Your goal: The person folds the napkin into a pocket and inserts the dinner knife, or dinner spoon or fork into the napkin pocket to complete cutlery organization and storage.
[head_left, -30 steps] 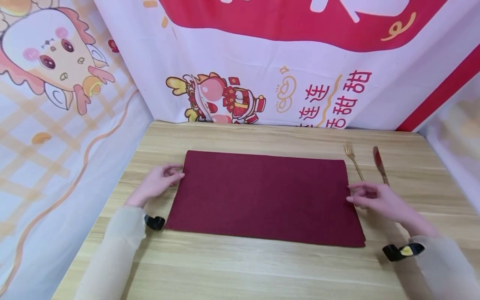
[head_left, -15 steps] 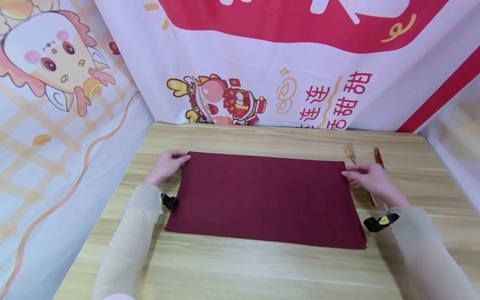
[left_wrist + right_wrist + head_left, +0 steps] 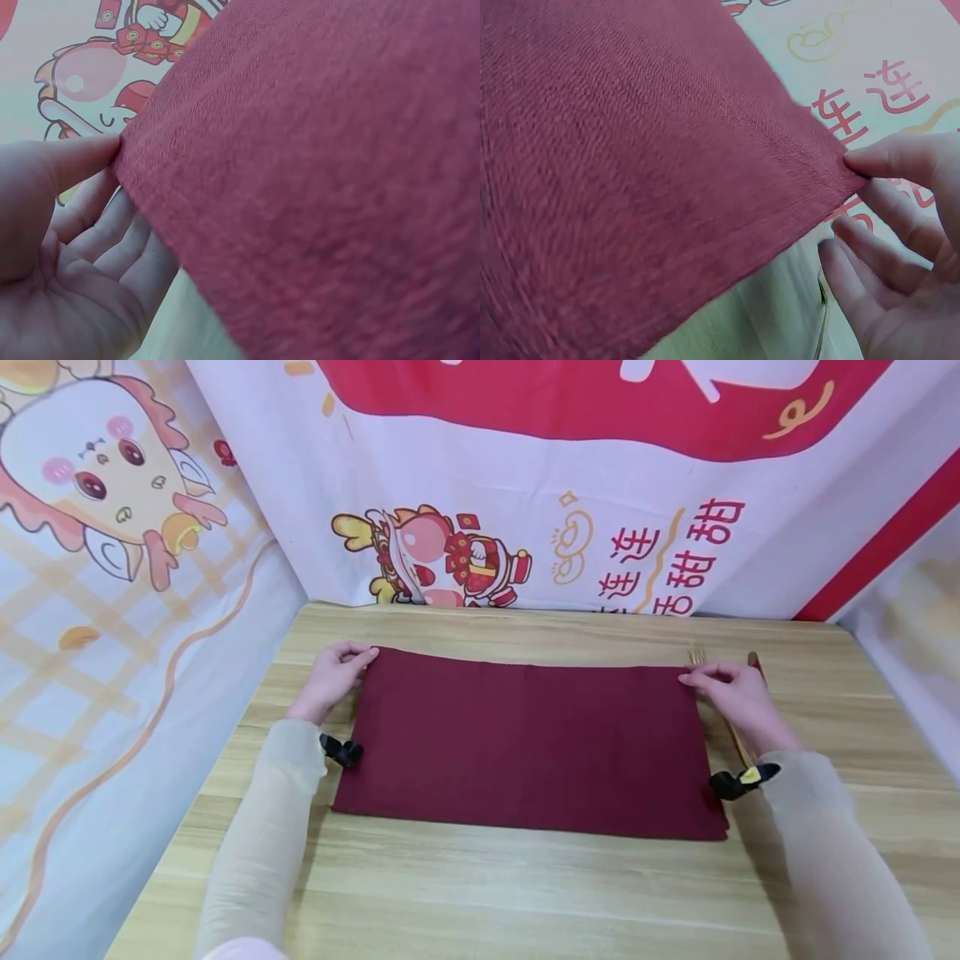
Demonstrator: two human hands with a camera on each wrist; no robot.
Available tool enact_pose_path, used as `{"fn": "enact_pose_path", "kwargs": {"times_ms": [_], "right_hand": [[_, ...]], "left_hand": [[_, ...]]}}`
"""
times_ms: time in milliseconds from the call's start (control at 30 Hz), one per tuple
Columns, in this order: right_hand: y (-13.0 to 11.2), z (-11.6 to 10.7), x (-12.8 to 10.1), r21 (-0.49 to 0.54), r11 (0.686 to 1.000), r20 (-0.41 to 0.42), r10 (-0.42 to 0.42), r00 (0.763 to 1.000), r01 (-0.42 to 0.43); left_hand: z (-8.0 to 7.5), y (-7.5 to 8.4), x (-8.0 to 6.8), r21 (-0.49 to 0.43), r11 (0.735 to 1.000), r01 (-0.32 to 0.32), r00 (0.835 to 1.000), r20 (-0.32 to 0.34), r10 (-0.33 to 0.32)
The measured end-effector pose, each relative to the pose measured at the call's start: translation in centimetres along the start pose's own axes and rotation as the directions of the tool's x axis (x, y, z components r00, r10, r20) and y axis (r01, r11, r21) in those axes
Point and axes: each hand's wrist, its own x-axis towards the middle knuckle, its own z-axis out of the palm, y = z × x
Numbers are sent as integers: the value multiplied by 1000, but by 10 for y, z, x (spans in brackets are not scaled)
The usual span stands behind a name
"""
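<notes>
Two sleeved arms [image 3: 258, 827] reach forward over the desk [image 3: 487, 893], well apart, and here's the left hand [image 3: 330, 677] with its grip clamped on the maroon cloth [image 3: 525, 743] at the far left corner, thumb on top, fingers beneath! Opposite, the right hand [image 3: 738, 697] pinches the far right corner the same way, its lower fingers loosely bent; both corners sit raised, the near edge lies on the desk, and a fork [image 3: 697, 657] shows just beside the right hand
</notes>
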Motion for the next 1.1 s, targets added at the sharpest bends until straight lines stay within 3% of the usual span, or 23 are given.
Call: {"fn": "enact_pose_path", "kwargs": {"times_ms": [233, 367, 667, 933, 1100], "right_hand": [[-4, 10, 7, 85, 992, -20, -96, 995, 98], [-4, 17, 9, 69, 988, -21, -139, 990, 140], [-11, 35, 5, 129, 980, 151, -168, 974, 149], [-10, 38, 11, 221, 966, 73, -153, 986, 134], [-17, 43, 13, 173, 973, 22, -161, 987, 155]], "left_hand": [[-1, -1, 0, 28, 999, 25, 997, -77, -23], [-6, -5, 1, 67, 997, 47, 993, -113, -39], [-28, -10, -2, 158, 985, 76, 990, -132, -55], [-31, -13, -1, 164, 981, 106, 990, -112, -89], [-26, -13, 3, 206, 973, 102, 986, -148, -71]]}}
